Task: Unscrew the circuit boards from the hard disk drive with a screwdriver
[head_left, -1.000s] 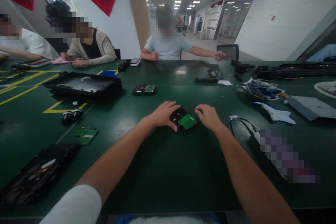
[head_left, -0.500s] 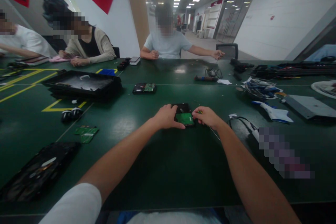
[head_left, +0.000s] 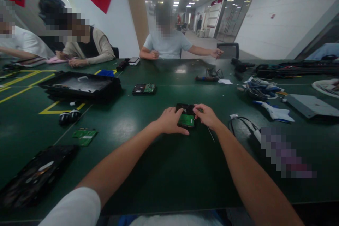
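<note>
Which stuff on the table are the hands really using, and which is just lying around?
In use: hard drive, left hand, right hand, thin tool.

Lying about: second drive, black tray, loose green boards, cable bundle.

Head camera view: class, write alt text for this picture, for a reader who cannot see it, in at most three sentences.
Two bare hands work on a black hard drive with a green circuit board, lying on a dark green table. The left hand steadies its side; the right hand touches its far corner and holds a thin tool. Other people sit across the table.
</note>
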Demonstrator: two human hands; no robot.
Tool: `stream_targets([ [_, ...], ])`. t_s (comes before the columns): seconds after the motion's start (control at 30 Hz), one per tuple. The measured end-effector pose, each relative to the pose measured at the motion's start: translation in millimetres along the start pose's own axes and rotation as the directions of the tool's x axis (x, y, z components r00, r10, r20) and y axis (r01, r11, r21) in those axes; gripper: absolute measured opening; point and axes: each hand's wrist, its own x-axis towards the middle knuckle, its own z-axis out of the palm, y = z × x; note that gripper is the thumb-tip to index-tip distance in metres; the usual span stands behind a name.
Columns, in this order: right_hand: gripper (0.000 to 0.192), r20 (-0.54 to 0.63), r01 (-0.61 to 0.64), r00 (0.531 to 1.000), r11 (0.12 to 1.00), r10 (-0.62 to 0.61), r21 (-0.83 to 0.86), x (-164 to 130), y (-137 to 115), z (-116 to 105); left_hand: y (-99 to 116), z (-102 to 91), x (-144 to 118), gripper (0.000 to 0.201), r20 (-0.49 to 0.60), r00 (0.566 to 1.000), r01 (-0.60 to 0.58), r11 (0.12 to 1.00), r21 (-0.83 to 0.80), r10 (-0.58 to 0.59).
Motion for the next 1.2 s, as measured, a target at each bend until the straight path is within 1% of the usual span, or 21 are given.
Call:
stream_targets([
  [0.03, 0.019, -0.001, -0.006, 1.0, 1.0, 0.006, -0.023, 0.1, 0.1, 1.1, 5.8, 5.7, -0.1, 0.129, -0.034, 0.999, 0.027, 1.0, 0.014, -0.027],
  [0.13, 0.021, -0.014, -0.026, 1.0, 0.994, 0.024, -0.103, 0.8, 0.7, 2.7, 19.8, 21.1, 0.0, 0.126, -0.153, 0.984, 0.095, 0.995, 0.01, -0.093],
  [0.2, 0.023, -0.018, -0.018, 1.0, 0.993, 0.016, -0.12, 1.0, 1.3, 3.1, 26.3, 28.2, -0.1, 0.128, -0.208, 0.968, 0.145, 0.989, 0.018, -0.138],
  [0.27, 0.022, -0.025, -0.002, 1.0, 0.994, -0.001, -0.106, 0.7, 2.1, 3.6, 31.5, 32.3, -1.0, 0.125, -0.23, 0.958, 0.181, 0.983, 0.031, -0.169],
  [0.37, 0.02, -0.031, 0.011, 0.999, 0.998, -0.013, -0.055, 0.1, 3.7, 4.5, 40.3, 33.0, -3.8, 0.114, -0.257, 0.936, 0.26, 0.964, 0.049, -0.239],
  [0.43, 0.019, -0.023, 0.009, 1.0, 1.0, -0.009, -0.027, 0.0, 4.8, 4.6, 47.5, 31.0, -6.3, 0.104, -0.25, 0.93, 0.292, 0.954, 0.061, -0.269],
  [0.57, 0.02, -0.002, 0.015, 1.0, 0.999, -0.015, -0.034, 0.6, 4.8, 3.7, 61.6, 25.5, -10.2, 0.084, -0.259, 0.929, 0.302, 0.945, 0.124, -0.263],
  [0.73, 0.018, 0.026, 0.02, 0.999, 0.999, -0.019, -0.044, 0.3, 1.6, 3.7, 69.6, 25.0, -8.4, 0.075, -0.3, 0.917, 0.32, 0.935, 0.155, -0.264],
  [0.83, 0.019, 0.023, 0.025, 0.999, 0.999, -0.024, -0.038, 0.2, 1.4, 4.5, 64.3, 27.2, -5.9, 0.073, -0.307, 0.922, 0.293, 0.944, 0.15, -0.237],
  [0.93, 0.019, 0.001, -0.009, 1.0, 0.998, 0.009, -0.066, 2.0, 3.2, 3.0, 47.3, 25.8, -5.1, 0.076, -0.274, 0.948, 0.205, 0.969, 0.135, -0.162],
  [1.0, 0.02, -0.05, -0.017, 0.999, 0.986, 0.009, -0.168, 4.9, 5.0, -0.9, 30.8, 22.1, -5.8, 0.081, -0.225, 0.973, 0.088, 0.988, 0.125, -0.058],
  [1.07, 0.018, -0.145, 0.027, 0.986, 0.938, -0.081, -0.346, 8.5, 6.5, -6.6, 14.1, 17.5, -7.2, 0.088, -0.143, 0.988, -0.047, 0.994, 0.102, 0.061],
  [1.1, 0.015, -0.175, 0.029, 0.979, 0.927, -0.101, -0.374, 10.1, 6.8, -9.7, 7.2, 15.6, -8.0, 0.092, -0.119, 0.988, -0.086, 0.993, 0.085, 0.096],
  [1.2, 0.013, -0.234, 0.042, 0.958, 0.891, -0.164, -0.451, 12.1, 5.1, -16.4, -2.5, 14.4, -11.1, 0.1, -0.122, 0.988, -0.088, 0.996, 0.019, 0.09],
])
